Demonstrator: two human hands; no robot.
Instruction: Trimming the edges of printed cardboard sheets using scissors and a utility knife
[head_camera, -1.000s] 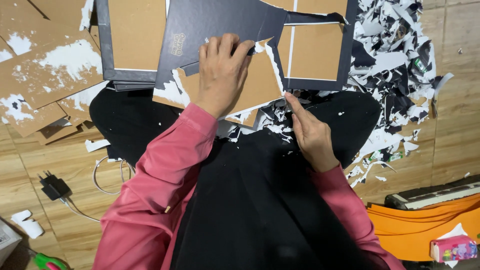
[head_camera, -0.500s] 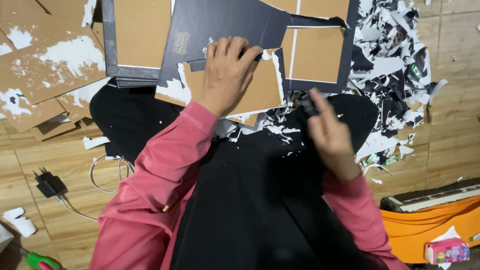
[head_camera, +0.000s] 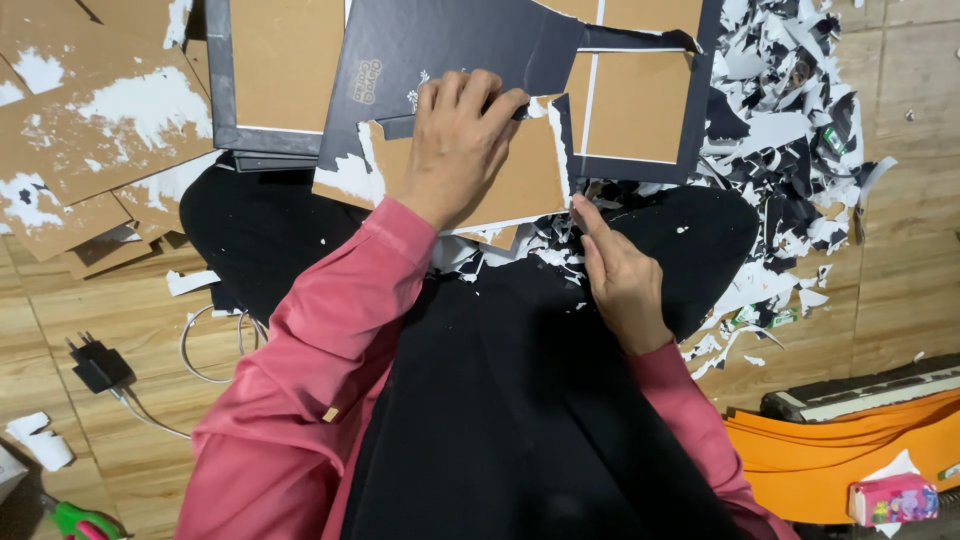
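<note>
Left hand (head_camera: 462, 150) lay flat, fingers spread, pinning the brown cardboard panel with peeling dark-blue paper (head_camera: 500, 185) on the lap at 12 o'clock; right hand (head_camera: 622, 280), loosely curled and holding nothing, touched its 5 o'clock corner.

Wood-plank floor (head_camera: 130, 400) w/ paper scraps (head_camera: 790, 130) strewn about.

A light wooden plank floor (head_camera: 900, 230) carries everything. On it lie torn brown cardboard sheets with white patches (head_camera: 90, 120) at the upper left, a heap of black and white paper scraps (head_camera: 790, 140) at the upper right, and a black plug adapter with its white cable (head_camera: 98, 365). Near the lower edges sit green-handled scissors (head_camera: 80, 522) and a stack of orange sheets (head_camera: 850, 450).
</note>
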